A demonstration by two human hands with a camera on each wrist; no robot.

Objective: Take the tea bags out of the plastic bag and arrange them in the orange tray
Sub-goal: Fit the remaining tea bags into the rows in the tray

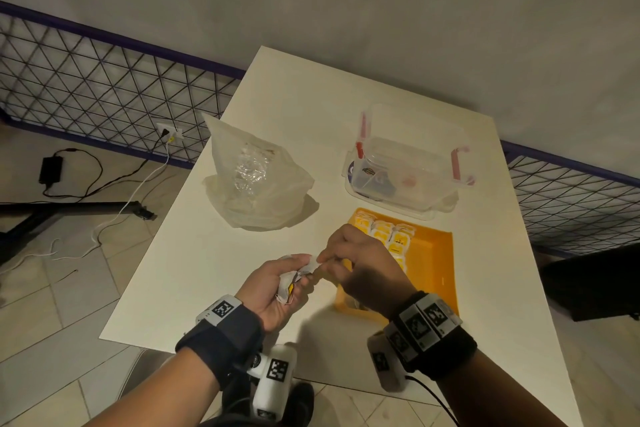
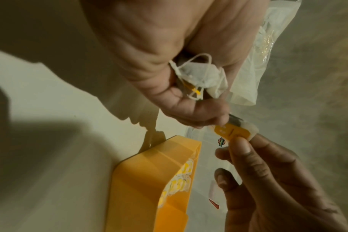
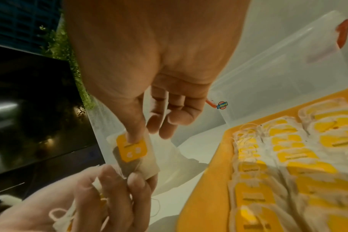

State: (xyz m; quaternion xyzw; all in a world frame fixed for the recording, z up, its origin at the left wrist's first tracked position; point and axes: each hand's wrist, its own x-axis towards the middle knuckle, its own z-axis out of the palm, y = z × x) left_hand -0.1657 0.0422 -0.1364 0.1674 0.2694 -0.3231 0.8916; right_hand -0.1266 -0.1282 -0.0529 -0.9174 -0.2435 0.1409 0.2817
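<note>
My left hand [image 1: 294,279] grips a small bunch of white tea bags [image 2: 199,75] with strings, low over the table's front. My right hand [image 1: 325,258] pinches one tea bag with a yellow tag [image 3: 131,148] at its top edge, while the left fingertips [image 3: 137,177] still hold its lower end. The orange tray [image 1: 436,253] lies just right of both hands. Several tea bags [image 3: 288,157] lie in rows in its far left part. The crumpled plastic bag [image 1: 256,180] sits further back on the left, untouched.
A clear lidded container with red clips [image 1: 405,163] stands right behind the tray. The white table [image 1: 207,253] ends close to my wrists and at the left. Cables and a wire fence lie on the floor to the left.
</note>
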